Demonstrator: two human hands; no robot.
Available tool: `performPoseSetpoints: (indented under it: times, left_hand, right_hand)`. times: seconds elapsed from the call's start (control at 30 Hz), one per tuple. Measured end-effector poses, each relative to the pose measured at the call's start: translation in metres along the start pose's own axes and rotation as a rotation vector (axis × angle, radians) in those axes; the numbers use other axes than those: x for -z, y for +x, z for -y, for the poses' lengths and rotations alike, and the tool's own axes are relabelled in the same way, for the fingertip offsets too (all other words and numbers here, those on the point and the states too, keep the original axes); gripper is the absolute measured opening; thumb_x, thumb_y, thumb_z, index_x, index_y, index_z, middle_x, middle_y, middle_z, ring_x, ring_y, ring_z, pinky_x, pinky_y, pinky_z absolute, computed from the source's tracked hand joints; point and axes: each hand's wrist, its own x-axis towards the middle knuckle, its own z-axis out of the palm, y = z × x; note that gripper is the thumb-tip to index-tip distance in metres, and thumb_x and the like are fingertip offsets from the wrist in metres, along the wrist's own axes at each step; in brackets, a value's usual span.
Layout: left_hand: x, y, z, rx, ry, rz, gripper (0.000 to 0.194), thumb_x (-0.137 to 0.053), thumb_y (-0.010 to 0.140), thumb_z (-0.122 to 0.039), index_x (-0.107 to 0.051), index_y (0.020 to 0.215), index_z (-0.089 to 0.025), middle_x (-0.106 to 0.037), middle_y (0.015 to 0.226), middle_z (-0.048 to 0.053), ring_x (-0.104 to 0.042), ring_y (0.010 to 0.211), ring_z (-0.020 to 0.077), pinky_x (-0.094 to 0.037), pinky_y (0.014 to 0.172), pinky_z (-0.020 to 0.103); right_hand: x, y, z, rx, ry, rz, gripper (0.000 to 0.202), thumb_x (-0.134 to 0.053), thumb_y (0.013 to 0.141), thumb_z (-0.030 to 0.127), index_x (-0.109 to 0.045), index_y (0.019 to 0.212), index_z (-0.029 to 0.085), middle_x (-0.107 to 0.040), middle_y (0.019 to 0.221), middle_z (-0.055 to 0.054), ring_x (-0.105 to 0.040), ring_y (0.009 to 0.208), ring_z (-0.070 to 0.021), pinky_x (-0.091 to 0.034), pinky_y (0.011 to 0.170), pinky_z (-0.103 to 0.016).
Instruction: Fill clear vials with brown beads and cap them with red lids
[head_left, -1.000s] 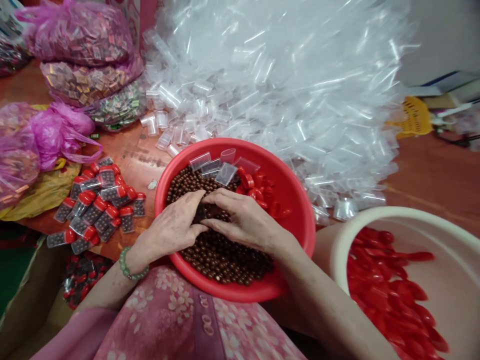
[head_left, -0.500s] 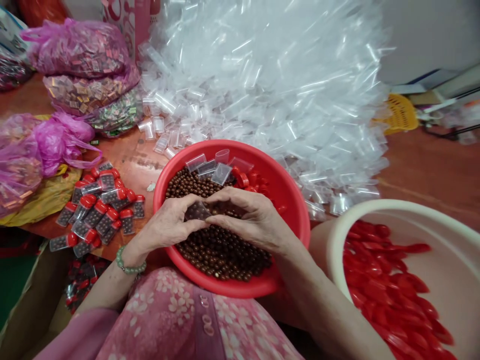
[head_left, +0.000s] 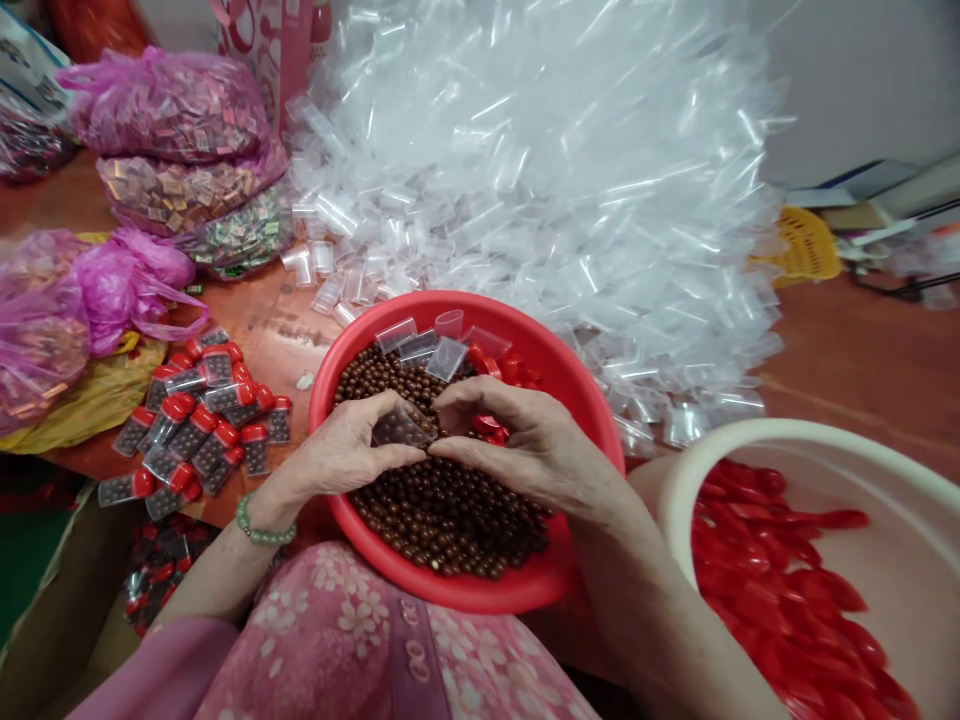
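Observation:
My left hand point(head_left: 349, 445) grips a small clear plastic case point(head_left: 401, 427) between thumb and fingers, above the red basin point(head_left: 480, 600). Dark balls show through the case wall. Close to the right end of the case is my right hand point(head_left: 525, 435), its thumb and fingers curved with a gap between them. I see nothing held in it. Under both hands, glossy brown balls point(head_left: 457, 520) fill much of the basin. Several clear cases point(head_left: 448, 357) rest on the balls at the back, beside red caps point(head_left: 517, 370).
A large heap of clear cases point(head_left: 540, 200) spreads behind the basin. Filled, red-capped cases point(head_left: 191, 425) are piled at left, above a cardboard box point(head_left: 52, 610). Pink bags point(head_left: 172, 105) stand farther left. At right, a cream tub point(head_left: 679, 500) holds red plastic pieces point(head_left: 780, 590).
My right hand has shifted slightly right, its fingers drawing back from the case. The left hand still holds the case. The whole view has shifted slightly.

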Motion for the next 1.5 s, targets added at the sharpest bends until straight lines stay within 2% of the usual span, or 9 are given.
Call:
performPoseSetpoints:
  times: [0.17, 0.37, 0.5, 0.6, 0.73, 0.9, 1.2, 1.37, 1.5]
  left_hand:
    - [0.0, 0.002, 0.006, -0.03, 0.052, -0.011, 0.024, -0.067, 0.081, -0.034, -0.059, 0.094, -0.015, -0.06, 0.083, 0.0, -0.053, 0.076, 0.0138, -0.043, 0.072, 0.027]
    - [0.001, 0.003, 0.0, -0.024, 0.028, -0.008, 0.016, -0.063, 0.084, -0.029, -0.057, 0.089, -0.015, -0.055, 0.078, -0.002, -0.048, 0.071, 0.0111, -0.04, 0.066, 0.024]
    - [0.001, 0.003, -0.006, -0.016, -0.017, -0.115, 0.012, -0.064, 0.082, -0.023, -0.057, 0.09, -0.016, -0.062, 0.082, -0.001, -0.055, 0.077, 0.0115, -0.043, 0.073, 0.024]
    - [0.001, 0.004, -0.004, -0.027, -0.049, -0.161, 0.014, -0.064, 0.084, -0.027, -0.057, 0.091, -0.016, -0.062, 0.082, -0.002, -0.056, 0.076, 0.0113, -0.043, 0.074, 0.024]
    - [0.001, 0.005, 0.001, -0.021, -0.07, -0.189, 0.019, -0.065, 0.084, -0.033, -0.058, 0.093, -0.017, -0.061, 0.082, -0.001, -0.054, 0.075, 0.011, -0.042, 0.071, 0.023]
    - [-0.001, 0.006, 0.0, -0.026, -0.098, -0.203, 0.016, -0.064, 0.085, -0.029, -0.059, 0.094, -0.017, -0.062, 0.082, -0.001, -0.055, 0.075, 0.0106, -0.043, 0.072, 0.023]
    - [-0.003, 0.007, -0.001, -0.051, -0.113, -0.214, 0.013, -0.067, 0.082, -0.022, -0.062, 0.093, -0.016, -0.064, 0.082, -0.001, -0.057, 0.076, 0.0106, -0.046, 0.076, 0.025]
    - [-0.001, 0.007, 0.0, -0.073, -0.127, -0.215, 0.017, -0.066, 0.083, -0.028, -0.063, 0.094, -0.016, -0.065, 0.082, 0.0, -0.059, 0.076, 0.0113, -0.047, 0.075, 0.024]
    - [0.0, 0.008, 0.0, -0.082, -0.185, -0.196, 0.022, -0.061, 0.088, -0.036, -0.06, 0.097, -0.015, -0.066, 0.08, 0.002, -0.062, 0.076, 0.0119, -0.048, 0.075, 0.025]
  right_hand:
    - [-0.002, 0.013, 0.007, 0.015, -0.059, 0.133, 0.009, -0.065, 0.086, 0.026, -0.06, 0.088, 0.019, -0.066, 0.081, -0.001, -0.059, 0.071, -0.0119, -0.047, 0.066, -0.022]
    - [-0.007, 0.009, 0.002, -0.052, 0.001, 0.077, 0.034, -0.061, 0.089, 0.044, -0.047, 0.069, 0.02, -0.045, 0.06, 0.005, -0.04, 0.054, -0.0079, -0.035, 0.051, -0.02]
    - [0.001, 0.001, -0.005, -0.101, -0.072, 0.216, 0.028, -0.062, 0.088, 0.044, -0.054, 0.078, 0.019, -0.057, 0.068, 0.002, -0.051, 0.06, -0.0098, -0.042, 0.057, -0.021]
    - [0.012, 0.003, -0.015, -0.13, -0.26, 0.265, 0.018, -0.061, 0.09, 0.037, -0.059, 0.086, 0.019, -0.066, 0.081, -0.002, -0.06, 0.071, -0.0143, -0.047, 0.066, -0.026]
    - [0.017, 0.021, -0.034, -0.11, -0.767, 0.067, 0.01, -0.055, 0.09, 0.026, -0.062, 0.09, 0.019, -0.068, 0.089, -0.009, -0.061, 0.082, -0.0228, -0.047, 0.074, -0.035]
    - [0.008, 0.043, -0.05, -0.144, -1.138, 0.015, 0.028, -0.061, 0.085, 0.028, -0.064, 0.109, 0.014, -0.068, 0.103, -0.018, -0.058, 0.095, -0.0336, -0.044, 0.077, -0.043]
    - [0.013, 0.043, -0.075, -0.176, -0.903, 0.008, 0.023, -0.056, 0.087, 0.028, -0.066, 0.103, 0.015, -0.064, 0.094, -0.014, -0.061, 0.088, -0.0296, -0.049, 0.077, -0.043]
    - [0.032, 0.026, -0.061, -0.165, -0.72, -0.198, 0.036, -0.059, 0.088, 0.028, -0.058, 0.122, 0.018, -0.06, 0.113, -0.015, -0.063, 0.095, -0.0266, -0.051, 0.085, -0.042]
    - [0.038, 0.003, -0.051, -0.201, -0.724, 0.073, 0.023, -0.059, 0.09, 0.03, -0.064, 0.109, 0.018, -0.065, 0.103, -0.012, -0.064, 0.095, -0.0257, -0.05, 0.084, -0.04]
